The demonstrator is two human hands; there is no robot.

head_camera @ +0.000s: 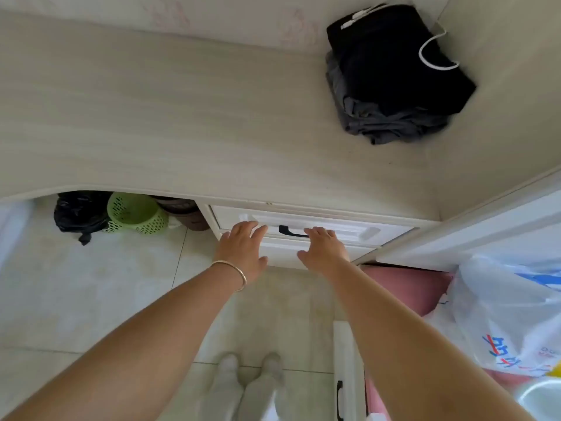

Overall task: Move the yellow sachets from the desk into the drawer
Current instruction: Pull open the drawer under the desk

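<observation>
Fingers of both hands spread flat against the shut drawer (303, 230) under a pale desk (182, 117) bearing folded dark clothes (394, 77).

Two flat hands (280, 249) against closed drawer (334, 229) front

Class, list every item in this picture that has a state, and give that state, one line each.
Drawer: shut.
Left hand: open, flat on drawer front.
Right hand: open, beside black handle.
Dark clothes: folded, stacked on desk.
Green basket: tipped over.
</observation>
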